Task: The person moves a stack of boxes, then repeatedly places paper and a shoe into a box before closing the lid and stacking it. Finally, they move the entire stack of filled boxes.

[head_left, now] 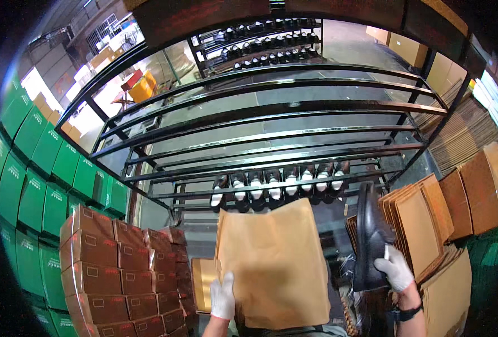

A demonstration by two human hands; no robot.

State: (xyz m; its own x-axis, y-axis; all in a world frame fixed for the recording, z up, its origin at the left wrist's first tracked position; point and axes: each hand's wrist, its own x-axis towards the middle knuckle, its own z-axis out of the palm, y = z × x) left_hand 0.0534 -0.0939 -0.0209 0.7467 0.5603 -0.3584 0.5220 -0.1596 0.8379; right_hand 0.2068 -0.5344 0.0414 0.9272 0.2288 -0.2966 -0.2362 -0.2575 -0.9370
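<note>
My left hand (222,297), in a white glove, is at the lower left edge of a large sheet of brown paper (274,253), its fingers closed on that edge. The paper spreads in front of me with a wavy top edge. Beside it on the left is a small tan carton piece (204,286), partly covered by the paper. My right hand (395,269), also gloved, is closed round a black leather shoe (368,236). The shoe is held toe away from me, to the right of the paper. My fingers behind the shoe are hidden.
A black metal rack (283,135) spans the front, several dark shoes (274,182) with white insides on its low shelf. Wrapped brown boxes (97,275) and green boxes (55,208) are stacked left. Flattened cardboard (420,224) leans right. Another shoe rack (260,45) stands behind.
</note>
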